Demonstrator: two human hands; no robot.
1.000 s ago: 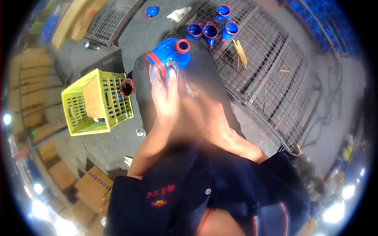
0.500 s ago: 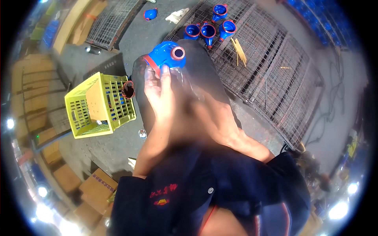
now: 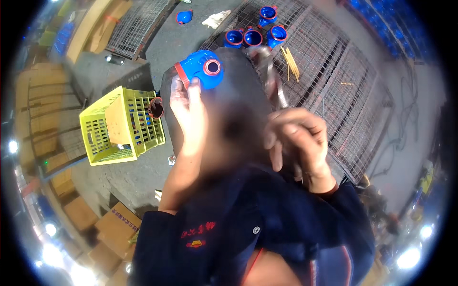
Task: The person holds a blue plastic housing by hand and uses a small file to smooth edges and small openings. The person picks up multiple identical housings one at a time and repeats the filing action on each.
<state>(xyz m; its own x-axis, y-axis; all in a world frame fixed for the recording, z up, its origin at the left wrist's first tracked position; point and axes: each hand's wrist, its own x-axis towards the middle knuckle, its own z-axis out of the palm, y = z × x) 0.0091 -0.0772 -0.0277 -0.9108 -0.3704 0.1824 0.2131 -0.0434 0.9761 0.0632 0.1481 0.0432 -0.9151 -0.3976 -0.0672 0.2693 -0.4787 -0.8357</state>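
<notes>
My left hand (image 3: 188,107) is closed on the red rim of a blue metal housing (image 3: 196,67), thumb on the near side. The housing lies tilted on a dark rounded surface (image 3: 236,88), its round red-edged port (image 3: 212,67) turned up. Away to the right, my right hand (image 3: 300,138) is partly smeared by motion, its fingers curled round a long shiny metal tool (image 3: 274,81). Blur hides the tool's exact kind. Its far end stands to the right of the housing, apart from it.
Several blue housings with red rims (image 3: 253,36) stand on a wire-mesh rack (image 3: 329,95), near thin yellow sticks (image 3: 289,64). Another blue housing (image 3: 184,17) lies on the floor by a white rag (image 3: 216,19). A yellow crate (image 3: 130,151) stands left, cardboard boxes (image 3: 118,228) below it.
My right hand has moved from beside the housing outward to the right and now holds the metal tool upward. The left hand keeps the housing in nearly the same place.
</notes>
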